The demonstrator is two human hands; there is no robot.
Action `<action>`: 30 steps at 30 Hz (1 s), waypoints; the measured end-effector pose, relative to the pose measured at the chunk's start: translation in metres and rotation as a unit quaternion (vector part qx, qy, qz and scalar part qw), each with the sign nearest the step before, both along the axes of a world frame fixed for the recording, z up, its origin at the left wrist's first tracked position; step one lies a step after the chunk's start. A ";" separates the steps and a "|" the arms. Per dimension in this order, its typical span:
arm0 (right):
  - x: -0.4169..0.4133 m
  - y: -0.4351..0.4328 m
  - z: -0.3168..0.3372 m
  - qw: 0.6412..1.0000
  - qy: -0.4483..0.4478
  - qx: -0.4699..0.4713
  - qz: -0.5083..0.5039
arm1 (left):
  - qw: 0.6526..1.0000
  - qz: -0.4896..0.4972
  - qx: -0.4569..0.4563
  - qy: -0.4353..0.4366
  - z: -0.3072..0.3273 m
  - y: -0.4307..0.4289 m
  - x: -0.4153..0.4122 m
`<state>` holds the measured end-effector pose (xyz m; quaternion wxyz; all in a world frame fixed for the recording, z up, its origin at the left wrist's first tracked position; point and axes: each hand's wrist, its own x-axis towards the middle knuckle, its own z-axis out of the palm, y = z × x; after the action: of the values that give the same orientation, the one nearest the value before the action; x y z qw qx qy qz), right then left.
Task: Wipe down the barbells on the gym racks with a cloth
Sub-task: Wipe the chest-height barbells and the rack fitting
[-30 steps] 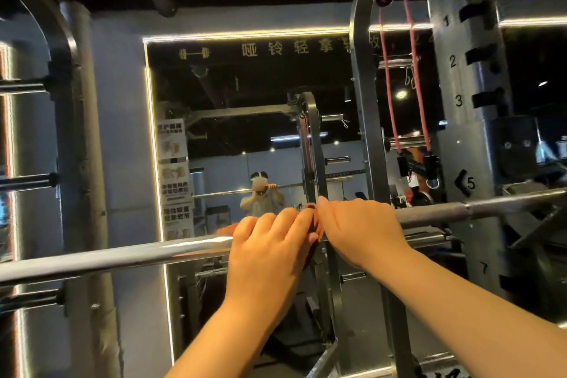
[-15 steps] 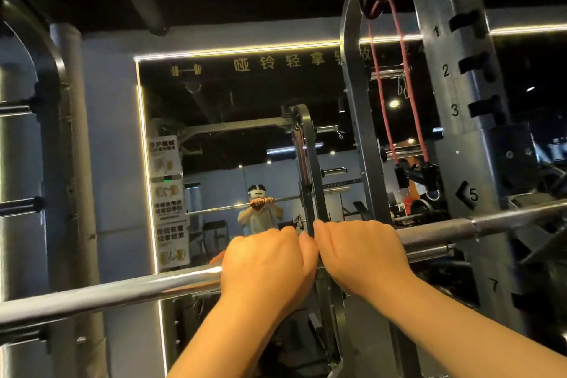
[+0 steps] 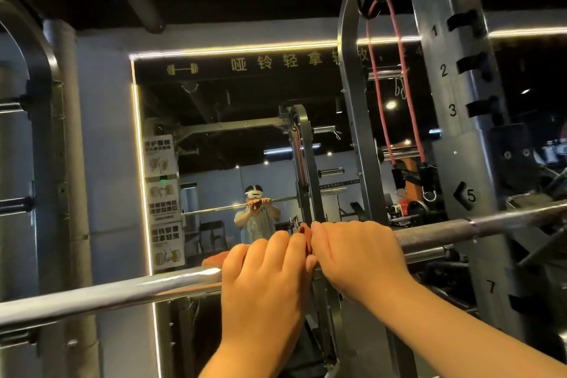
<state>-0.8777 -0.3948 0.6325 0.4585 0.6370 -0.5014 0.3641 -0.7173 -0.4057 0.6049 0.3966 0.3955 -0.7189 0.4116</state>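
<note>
A steel barbell (image 3: 122, 288) runs across the view from lower left to upper right, resting on the rack. An orange cloth (image 3: 214, 258) is wrapped over the bar near its middle; only a fold between my hands and an edge to the left show. My left hand (image 3: 264, 279) and my right hand (image 3: 359, 258) sit side by side on top of the bar, both closed around the cloth and the bar. The knurled part of the bar (image 3: 429, 235) shows just right of my right hand.
A numbered rack upright (image 3: 460, 120) stands at right, with a red resistance band (image 3: 408, 95) hanging beside it. A second grey upright (image 3: 352, 120) rises behind my hands. A wall mirror (image 3: 233, 138) ahead reflects a person at the bar. Storage pegs (image 3: 15, 202) stick out at left.
Both hands stay together on the bar. Their fingers have curled further over it, and the orange fold shows again between them. The camera has shifted slightly.
</note>
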 end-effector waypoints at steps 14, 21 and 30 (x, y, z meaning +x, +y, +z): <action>-0.013 0.020 0.029 0.961 0.129 0.236 -0.064 | 0.974 0.088 0.202 -0.053 0.064 0.030 -0.012; -0.019 0.024 0.021 0.959 0.112 0.234 -0.111 | 0.999 -0.016 -0.004 0.045 -0.008 0.000 -0.005; -0.025 0.026 0.031 0.955 0.068 0.277 -0.088 | 0.997 0.015 0.069 -0.002 0.017 0.016 -0.022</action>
<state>-0.9024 -0.3684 0.6638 0.3272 0.7156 -0.6042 0.1257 -0.7392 -0.3892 0.6218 0.3605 0.4322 -0.7402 0.3679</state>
